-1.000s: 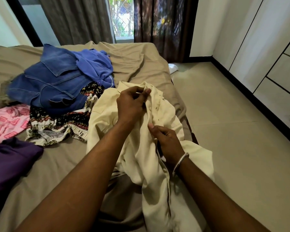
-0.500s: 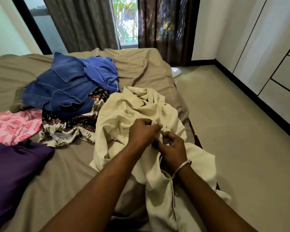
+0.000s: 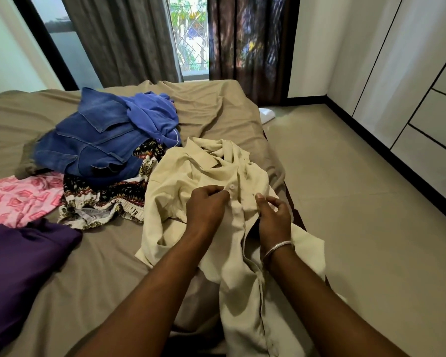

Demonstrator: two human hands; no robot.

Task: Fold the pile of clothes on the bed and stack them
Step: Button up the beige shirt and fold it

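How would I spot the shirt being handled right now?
Look at the bed, near its right edge. The cream shirt lies there, pinched by both hands; it is the only pale, plain garment, beside a dark patterned cloth.

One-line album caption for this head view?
Both hands pinch a cream shirt near its button on the bed.

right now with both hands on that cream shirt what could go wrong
1. The cream shirt hangs partly over the bed edge toward the floor; if the left hand or right hand loosens, it may slide off.
2. The shirt overlaps the patterned garment; lifting it could drag that piece and disturb the blue pile.
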